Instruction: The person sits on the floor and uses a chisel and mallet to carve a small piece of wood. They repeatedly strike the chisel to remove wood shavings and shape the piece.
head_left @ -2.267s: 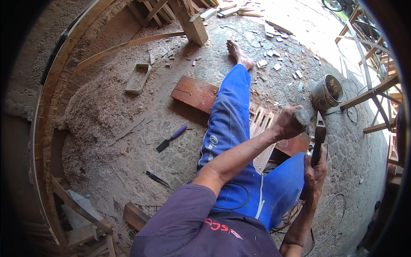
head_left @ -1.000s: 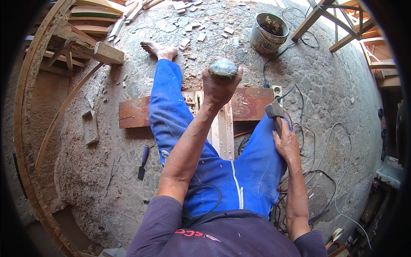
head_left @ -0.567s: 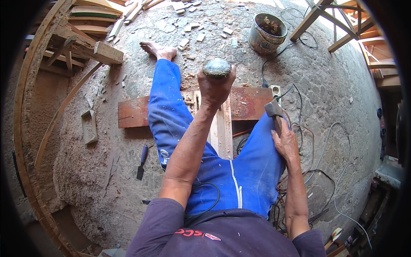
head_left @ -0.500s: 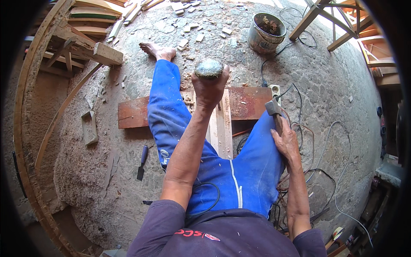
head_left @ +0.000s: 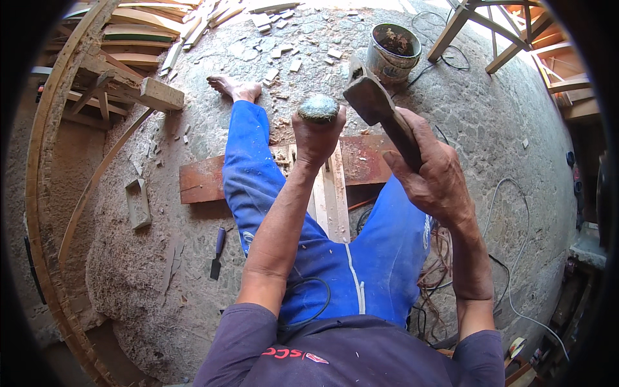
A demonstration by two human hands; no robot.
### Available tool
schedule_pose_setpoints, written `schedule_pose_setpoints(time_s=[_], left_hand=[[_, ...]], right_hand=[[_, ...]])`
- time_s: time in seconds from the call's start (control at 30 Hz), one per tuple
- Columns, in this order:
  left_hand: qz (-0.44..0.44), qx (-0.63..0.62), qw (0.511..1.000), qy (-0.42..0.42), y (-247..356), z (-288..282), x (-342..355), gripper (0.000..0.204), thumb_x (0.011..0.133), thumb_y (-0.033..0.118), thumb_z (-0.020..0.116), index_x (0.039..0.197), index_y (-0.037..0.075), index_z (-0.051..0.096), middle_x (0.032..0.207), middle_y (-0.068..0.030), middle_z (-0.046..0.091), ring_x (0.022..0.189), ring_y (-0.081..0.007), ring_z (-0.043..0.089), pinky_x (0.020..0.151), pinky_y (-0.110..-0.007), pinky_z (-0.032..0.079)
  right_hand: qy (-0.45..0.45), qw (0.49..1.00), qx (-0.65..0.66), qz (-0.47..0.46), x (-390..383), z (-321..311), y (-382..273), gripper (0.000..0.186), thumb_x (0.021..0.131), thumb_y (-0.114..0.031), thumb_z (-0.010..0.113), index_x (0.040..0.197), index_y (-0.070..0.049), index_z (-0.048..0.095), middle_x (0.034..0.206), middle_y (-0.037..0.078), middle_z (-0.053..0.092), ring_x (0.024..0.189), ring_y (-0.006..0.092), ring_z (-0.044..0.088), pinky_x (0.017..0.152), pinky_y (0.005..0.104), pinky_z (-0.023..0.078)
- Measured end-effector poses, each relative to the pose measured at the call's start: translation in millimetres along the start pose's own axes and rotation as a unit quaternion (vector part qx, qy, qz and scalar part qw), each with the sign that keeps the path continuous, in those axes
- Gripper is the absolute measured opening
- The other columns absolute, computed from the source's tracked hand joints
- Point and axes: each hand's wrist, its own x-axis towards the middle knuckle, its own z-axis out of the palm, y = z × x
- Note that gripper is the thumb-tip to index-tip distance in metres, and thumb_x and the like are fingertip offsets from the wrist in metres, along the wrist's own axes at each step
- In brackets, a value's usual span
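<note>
My left hand [head_left: 314,145] is closed around an upright chisel [head_left: 319,108]. I see the chisel end-on, its round butt pale and battered; its blade is hidden beneath the fist. Under that hand, a pale wooden piece [head_left: 331,206] dusted with shavings runs between my legs and lies across a reddish-brown board [head_left: 201,180]. Raised to the right of the chisel, my right hand [head_left: 435,168] grips a hammer [head_left: 371,97] by its wooden handle. The dark metal head is up in the air, apart from the chisel butt.
A flat-bladed tool with a purple handle [head_left: 218,253] lies on the floor to the left, near a small wooden frame [head_left: 137,204]. A dirty bucket [head_left: 391,61] stands at the far right. Wood offcuts [head_left: 295,66] litter the far floor, and cables [head_left: 509,271] wind along my right.
My right hand has lifted the hammer from beside my right thigh, up and toward the chisel. The left hand keeps its hold on the chisel, nearly still.
</note>
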Motion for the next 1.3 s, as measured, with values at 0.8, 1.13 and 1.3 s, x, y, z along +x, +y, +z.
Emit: schedule_pose_setpoints(time_s=[0.8,1.13,1.3], left_hand=[[-0.045,0.026,0.998,-0.031,-9.8,3.0,11.9,0.012,0.084,0.009,0.076,0.079,0.000,0.069,0.070,-0.0031,0.069,0.065,-0.0110,0.065,0.063,-0.031,0.052],[0.032,0.139,0.988,-0.053,6.0,-5.9,-33.4,0.013,0.083,0.014,0.077,0.083,0.004,0.068,0.074,-0.0065,0.070,0.067,-0.0202,0.069,0.066,-0.036,0.053],[-0.067,-0.002,0.997,0.032,-30.3,9.8,36.6,0.014,0.083,0.012,0.075,0.080,-0.002,0.071,0.072,-0.0060,0.073,0.065,-0.0138,0.069,0.064,-0.033,0.052]], right_hand=[[0.122,0.966,-0.154,-0.170,84.2,-7.9,-34.9,0.050,0.095,-0.005,0.065,0.141,-0.011,0.047,0.094,0.019,0.074,0.087,0.0282,0.076,0.074,0.0417,0.063],[-0.103,0.991,-0.082,-0.036,22.0,-2.8,5.5,0.055,0.088,-0.005,0.067,0.140,-0.008,0.052,0.103,0.025,0.071,0.095,0.0417,0.072,0.082,0.0467,0.056],[0.069,0.984,-0.052,-0.157,64.6,-25.5,-45.9,0.052,0.092,-0.011,0.073,0.141,-0.013,0.055,0.112,0.017,0.075,0.095,0.0273,0.075,0.085,0.0424,0.058]])
